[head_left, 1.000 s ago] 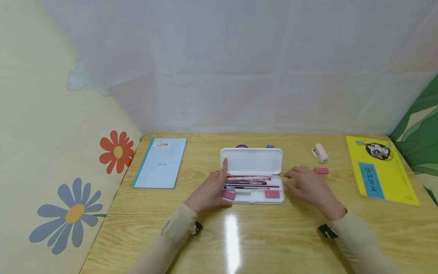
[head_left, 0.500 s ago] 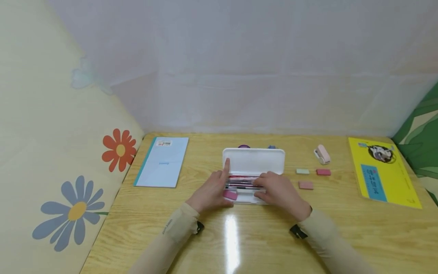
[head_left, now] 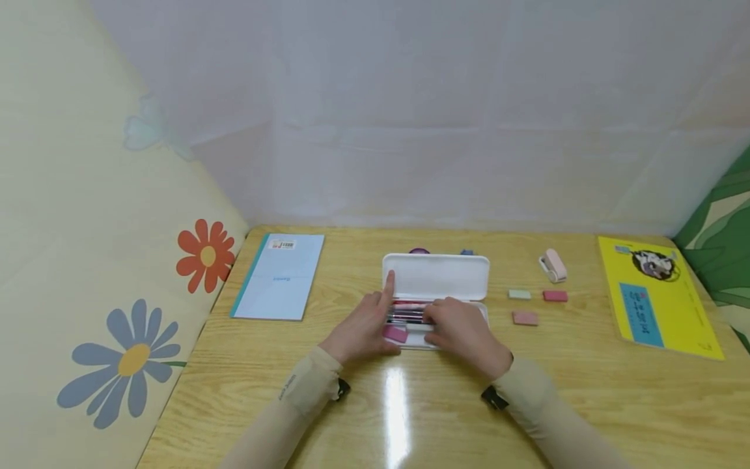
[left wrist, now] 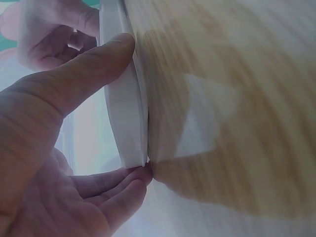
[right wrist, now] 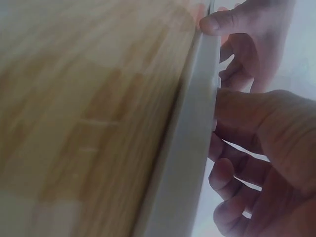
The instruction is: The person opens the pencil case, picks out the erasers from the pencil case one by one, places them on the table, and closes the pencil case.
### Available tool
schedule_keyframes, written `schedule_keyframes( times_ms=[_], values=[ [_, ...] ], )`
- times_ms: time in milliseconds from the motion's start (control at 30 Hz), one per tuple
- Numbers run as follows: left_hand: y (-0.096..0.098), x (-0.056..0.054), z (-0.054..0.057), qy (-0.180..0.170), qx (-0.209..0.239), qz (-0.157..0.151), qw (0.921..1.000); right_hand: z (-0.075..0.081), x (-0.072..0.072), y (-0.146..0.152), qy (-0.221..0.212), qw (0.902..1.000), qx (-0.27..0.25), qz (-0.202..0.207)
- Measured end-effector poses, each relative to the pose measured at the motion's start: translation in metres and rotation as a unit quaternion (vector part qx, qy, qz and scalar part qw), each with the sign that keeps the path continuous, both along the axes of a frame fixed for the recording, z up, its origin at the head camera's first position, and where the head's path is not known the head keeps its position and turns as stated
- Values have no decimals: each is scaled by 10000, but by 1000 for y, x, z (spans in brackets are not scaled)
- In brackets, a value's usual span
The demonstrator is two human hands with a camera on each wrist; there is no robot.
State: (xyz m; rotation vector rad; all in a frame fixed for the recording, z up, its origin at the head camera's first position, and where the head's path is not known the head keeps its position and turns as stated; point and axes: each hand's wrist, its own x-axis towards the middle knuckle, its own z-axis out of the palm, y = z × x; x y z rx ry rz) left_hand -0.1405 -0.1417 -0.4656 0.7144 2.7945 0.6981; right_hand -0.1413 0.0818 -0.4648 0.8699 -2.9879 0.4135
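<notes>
A white pencil case (head_left: 436, 276) lies open with its lid tipped up at the back. My left hand (head_left: 364, 324) grips its left end, index finger up along the lid and thumb (left wrist: 118, 47) on the front wall. Inside are several pens (head_left: 405, 314), a pink eraser (head_left: 395, 333) by the left hand and a white eraser (head_left: 417, 327). My right hand (head_left: 465, 333) reaches into the case over the front wall, its fingertips right at the white eraser's right end. I cannot tell whether they pinch it. This hand hides the right part of the tray.
Right of the case lie a pale green eraser (head_left: 519, 294), a dark pink eraser (head_left: 555, 296) and a light pink eraser (head_left: 525, 318). Behind them is a pink stapler (head_left: 553, 265). A blue notebook (head_left: 280, 277) lies at left, a yellow book (head_left: 659, 296) at right.
My right hand has moved left from beside the case into it, uncovering the pale green and light pink erasers on the table. The left hand stays on the case.
</notes>
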Motion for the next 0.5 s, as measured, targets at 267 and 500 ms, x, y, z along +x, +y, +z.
schedule_keyframes(
  times_ms=[267,500],
  values=[
    [0,0,1,40,46,-25,10000,0,0,0,18,10000,-43,11],
    [1,0,-1,47,18,0,10000,3,2,3,153,9998,-104,31]
  ],
)
